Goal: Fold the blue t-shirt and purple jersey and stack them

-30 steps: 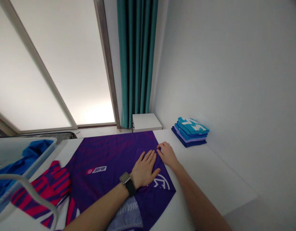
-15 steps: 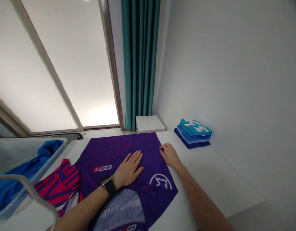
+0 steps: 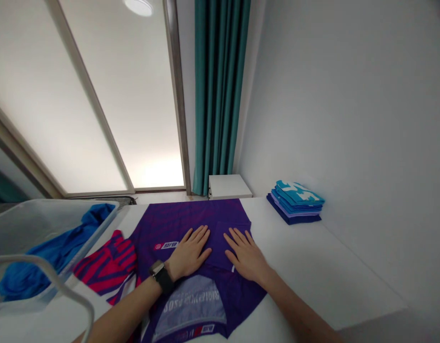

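Left hand (image 3: 189, 255): palm down, fingers slightly parted, grasping nothing, flat on a purple printed shirt (image 3: 218, 261); dark-banded watch (image 3: 160, 276) at the wrist. Right hand (image 3: 246, 255): likewise flat, fingers parted, on the shirt's right part, well clear of the left. Shirt: spread on the white worktop (image 3: 312, 271), reaching its far edge; a folded-over flap between the hands, a grey lettered panel (image 3: 194, 305) nearer the wearer. Red-and-purple striped sleeve (image 3: 108, 264): lying out toward the worktop's left edge. Translucent tub (image 3: 48, 220): at that left edge, blue cloth (image 3: 51, 252) inside. Folded stack (image 3: 294, 202), blues and lilac: at the far right corner, near the wall. Beyond the far edge: white cabinet (image 3: 230, 186), teal curtain (image 3: 221, 95).
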